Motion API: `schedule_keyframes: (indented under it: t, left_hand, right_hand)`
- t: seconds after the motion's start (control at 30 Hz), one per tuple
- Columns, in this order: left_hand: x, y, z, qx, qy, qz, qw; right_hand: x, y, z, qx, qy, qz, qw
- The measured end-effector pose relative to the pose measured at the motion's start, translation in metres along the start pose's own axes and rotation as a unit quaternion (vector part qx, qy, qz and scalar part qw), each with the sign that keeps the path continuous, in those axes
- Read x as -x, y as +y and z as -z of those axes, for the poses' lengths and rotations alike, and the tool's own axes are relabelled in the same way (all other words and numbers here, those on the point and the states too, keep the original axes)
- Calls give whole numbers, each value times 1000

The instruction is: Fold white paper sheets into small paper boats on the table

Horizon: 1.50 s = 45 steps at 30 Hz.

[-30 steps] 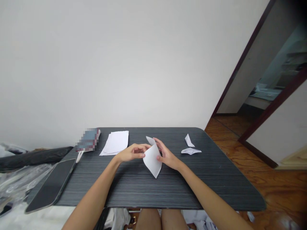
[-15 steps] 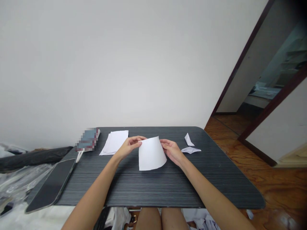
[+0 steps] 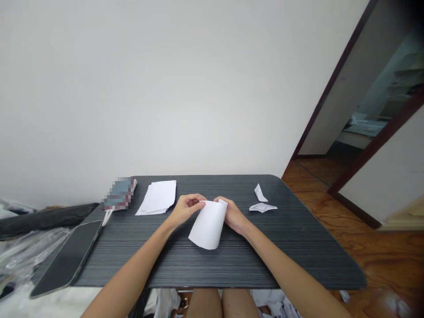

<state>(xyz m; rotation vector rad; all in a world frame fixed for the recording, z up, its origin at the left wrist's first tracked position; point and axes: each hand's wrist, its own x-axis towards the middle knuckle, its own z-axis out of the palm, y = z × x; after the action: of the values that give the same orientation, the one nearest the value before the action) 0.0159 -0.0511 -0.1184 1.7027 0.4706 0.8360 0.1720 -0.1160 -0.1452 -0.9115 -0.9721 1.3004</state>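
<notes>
A white sheet of paper [image 3: 208,225] is held above the dark table, curving downward with its lower edge bowed. My left hand [image 3: 190,208] pinches its upper left corner between thumb and fingers. At the upper right, my right hand [image 3: 232,215] grips the paper's edge, where a narrow strip turns over; some of its fingers are hidden behind the sheet. To the left lies a stack of white paper [image 3: 158,197]. Right of my right hand are two small folded paper pieces, one standing peaked [image 3: 260,193] and one lying flatter [image 3: 263,207].
A dark tablet-like slab [image 3: 68,258] lies along the left edge of the black wood-grained table [image 3: 298,251]. Behind it sits a blurred-out packet [image 3: 119,193] with a white strap. A white wall [image 3: 212,88] rises behind the table; plastic wrapping [image 3: 29,251] is at far left.
The paper has swung down and a little left, and its right edge now curls over. My hands have come closer together and slightly lower.
</notes>
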Motion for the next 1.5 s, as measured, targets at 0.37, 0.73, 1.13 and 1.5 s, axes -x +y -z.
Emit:
schedule_keyframes:
  t: [0.37,0.73,1.13,1.5]
  left_hand:
    - [1,2,-27,20,-42,-62,997]
    - [-2,-11,-29,17,59,-23,998]
    - [-6,-20,-17,-38,120,52,991]
    - [-5,-23,-18,-36,92,61,993]
  right_hand:
    - [2,5,-8,38,118,37,992]
    - [8,-37,43,424,95,169,885]
    - [59,-67,129,741,-16,137,657]
    - [43,-65,119,734,-83,123,663]
